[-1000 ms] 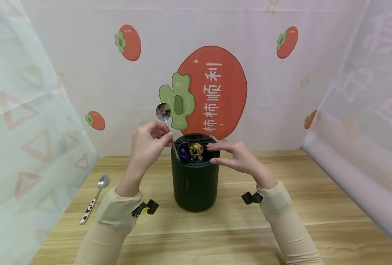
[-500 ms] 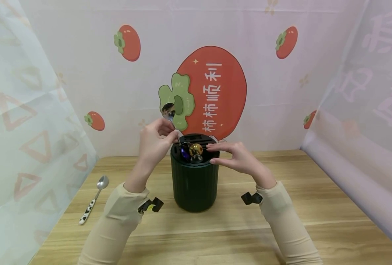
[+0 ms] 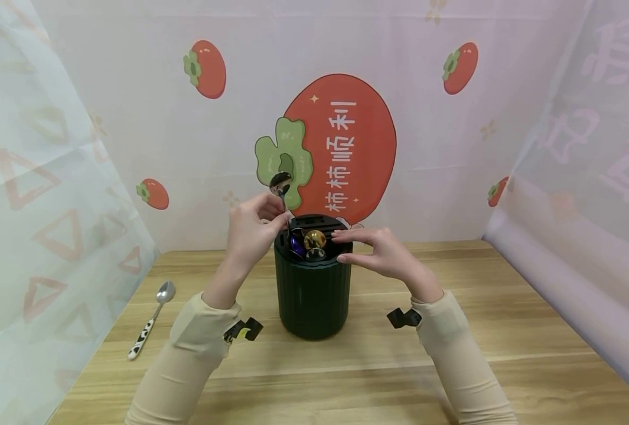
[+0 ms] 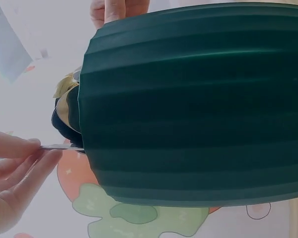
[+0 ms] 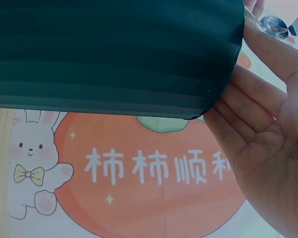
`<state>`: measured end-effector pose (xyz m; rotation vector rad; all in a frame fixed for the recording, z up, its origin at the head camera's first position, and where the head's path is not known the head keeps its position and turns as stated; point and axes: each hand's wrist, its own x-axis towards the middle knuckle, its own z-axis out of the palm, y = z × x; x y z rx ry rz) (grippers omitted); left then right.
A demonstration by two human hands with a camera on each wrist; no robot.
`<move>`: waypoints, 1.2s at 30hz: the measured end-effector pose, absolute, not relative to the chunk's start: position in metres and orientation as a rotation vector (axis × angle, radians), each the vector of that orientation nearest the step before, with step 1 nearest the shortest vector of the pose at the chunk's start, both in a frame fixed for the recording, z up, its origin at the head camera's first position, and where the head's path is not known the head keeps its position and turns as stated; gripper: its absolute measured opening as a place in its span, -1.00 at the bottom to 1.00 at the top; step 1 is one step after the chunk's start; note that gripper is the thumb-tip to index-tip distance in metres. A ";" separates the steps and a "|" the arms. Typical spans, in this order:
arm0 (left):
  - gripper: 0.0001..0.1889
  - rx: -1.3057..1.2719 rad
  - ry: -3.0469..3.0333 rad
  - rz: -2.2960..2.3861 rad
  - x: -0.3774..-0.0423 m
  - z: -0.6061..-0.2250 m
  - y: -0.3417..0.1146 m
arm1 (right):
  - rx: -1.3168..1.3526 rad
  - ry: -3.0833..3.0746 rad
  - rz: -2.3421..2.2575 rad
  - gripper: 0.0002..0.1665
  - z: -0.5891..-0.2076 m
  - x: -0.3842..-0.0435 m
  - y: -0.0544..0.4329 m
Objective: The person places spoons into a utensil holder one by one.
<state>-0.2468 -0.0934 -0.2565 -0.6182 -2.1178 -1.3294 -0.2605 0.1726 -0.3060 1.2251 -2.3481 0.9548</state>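
My left hand point(image 3: 254, 231) pinches a silver spoon point(image 3: 280, 183) by its handle, bowl up, above the left side of a dark green ribbed utensil holder point(image 3: 313, 301). The handle's lower end dips past the rim, as the left wrist view also shows. Inside the holder stand several spoons, among them a gold one point(image 3: 315, 239), a purple-blue one point(image 3: 296, 245) and a dark shiny one point(image 3: 316, 254). My right hand point(image 3: 385, 254) rests at the holder's right rim, its fingers extended over the top, and grips nothing.
A spoon with a black-and-white spotted handle point(image 3: 143, 337) lies on the wooden table point(image 3: 399, 378) at the left. Behind the holder hangs a pale backdrop point(image 3: 367, 47) printed with persimmons. Similar sheets flank both sides.
My left hand has moved right with the spoon, bringing the handle from the holder's left edge to inside the rim; the spoon has become more upright and dropped slightly. My right hand stays still.
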 end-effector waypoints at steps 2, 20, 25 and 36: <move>-0.92 -0.621 -2.122 -1.320 -0.247 -0.257 -0.094 | 1.226 -2.350 0.959 -0.56 -0.306 -0.260 0.172; -0.90 -0.602 -2.206 -1.211 -0.247 -0.259 -0.102 | 1.207 -2.372 0.972 -0.56 -0.306 -0.261 0.172; -0.91 -0.589 -2.240 -1.228 -0.247 -0.260 -0.103 | 1.210 -2.367 0.956 -0.56 -0.307 -0.260 0.173; -0.93 -0.605 -2.298 -1.316 -0.248 -0.262 -0.109 | 1.216 -2.354 0.967 -0.56 -0.307 -0.261 0.173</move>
